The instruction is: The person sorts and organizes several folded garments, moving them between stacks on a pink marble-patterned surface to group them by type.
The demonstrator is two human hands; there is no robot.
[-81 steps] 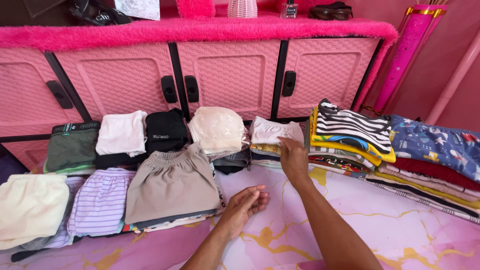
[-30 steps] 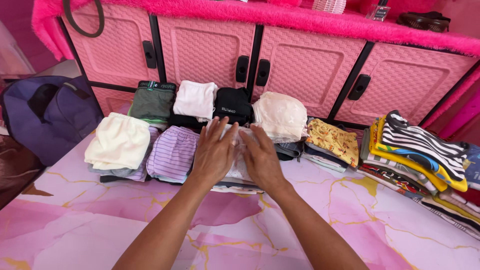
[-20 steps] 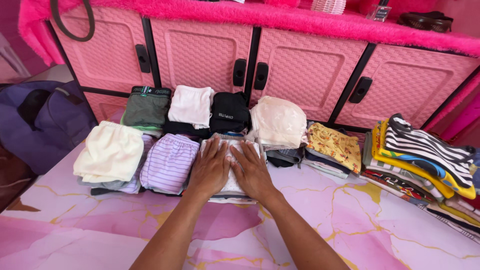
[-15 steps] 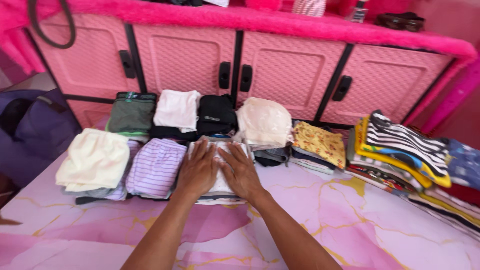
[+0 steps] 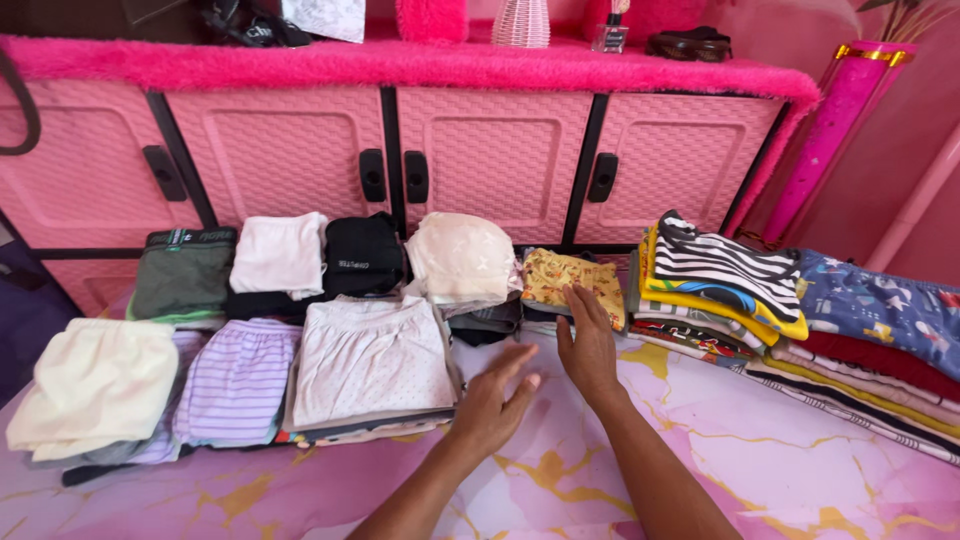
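The right hand lay flat with its fingers stretched out and close together, their tips resting on the near edge of a folded yellow patterned garment that topped a short stack; it gripped nothing. The left hand hovered just beside it with its fingers spread loosely and the palm open, holding nothing, and whether it touched the pink marbled surface beneath it could not be told. Just off the left hand's fingertips, on the thumb side, sat a pile topped by a folded white dotted garment, apart from the hand. Beyond that pile lay a lilac striped piece and, farther out, a cream folded piece. Ahead of the fingertips of both hands ran a back row: a cream lace bundle, a black folded garment, a white one and a grey-green one. To the outer side of the right hand's fingers rose a taller stack crowned by a black-and-white striped garment, and past it a blue printed piece on another stack. Behind everything stood a pink cabinet with black handles, its top covered in bright pink fur.
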